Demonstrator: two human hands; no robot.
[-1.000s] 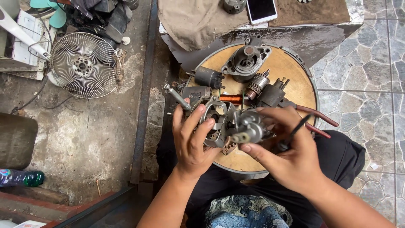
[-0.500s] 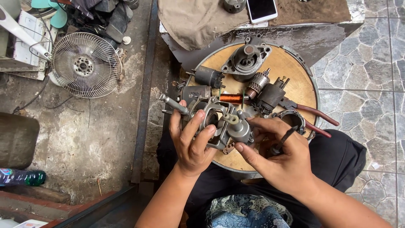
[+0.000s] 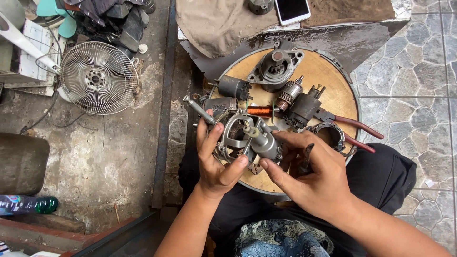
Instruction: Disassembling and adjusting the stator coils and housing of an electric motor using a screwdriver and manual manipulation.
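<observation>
Head view, looking down over the lap. Both hands clamped on 1 grey cast-metal motor housing (image 3: 247,140), held up just above the near edge of the round wooden counter (image 3: 335,93). Left hand (image 3: 216,159) grips the housing's left rim, thumb across the lower front, fingers curled behind. Right hand (image 3: 309,173) grips its right side, thumb and forefinger pinched on the hub; a thin dark tool (image 3: 307,157) is tucked between the fingers of that hand, kind not clear. A short shaft stub sticks up from the housing's centre. Just beyond the left hand: a steel rod (image 3: 199,110) and a dark cylindrical part (image 3: 233,88). Directly beyond the housing: a copper-wound coil (image 3: 260,111). Beyond the right hand: an armature (image 3: 289,95), a black cylindrical part (image 3: 304,108), a metal ring (image 3: 331,133), and red-handled pliers (image 3: 354,128) lying off the right. Farther still, a second grey housing (image 3: 275,66). Past the counter's far edge: a tan cloth (image 3: 219,24) and a white phone (image 3: 293,9). Well off to the left of the hands, on the concrete floor, a wire fan guard (image 3: 97,78) and a green bottle (image 3: 26,204).
</observation>
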